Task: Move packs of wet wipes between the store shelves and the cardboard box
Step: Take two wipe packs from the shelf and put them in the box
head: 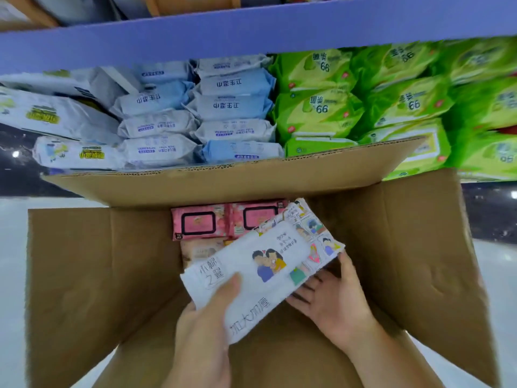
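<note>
Two bare hands hold one white plastic pack of wet wipes (pixel 268 264), printed with a cartoon couple and black lettering, tilted above the open brown cardboard box (pixel 98 261). Left hand (pixel 207 317): thumb pressed on the pack's top face near its lower left corner, the other fingers hidden beneath it, so the pack is pinched between them. Right hand (pixel 333 292): fingers straight and spread under the pack's right end, thumb resting against its edge. Inside the box, against the far wall: two pink packs with black-outlined lids (pixel 198 222), side by side; just below them a pale peach item (pixel 201 249), probably another pack, largely covered by the white one. Far box flap (pixel 223 180): raised, standing in front of the shelf stock. Behind it, under a purple-blue shelf edge (pixel 251 32): stacked white packs with yellow-green lettering (pixel 56 116) at left, pale blue and white packs (pixel 235 107) at centre, bright green packs (pixel 321 107) at right, somewhat blurred.
</note>
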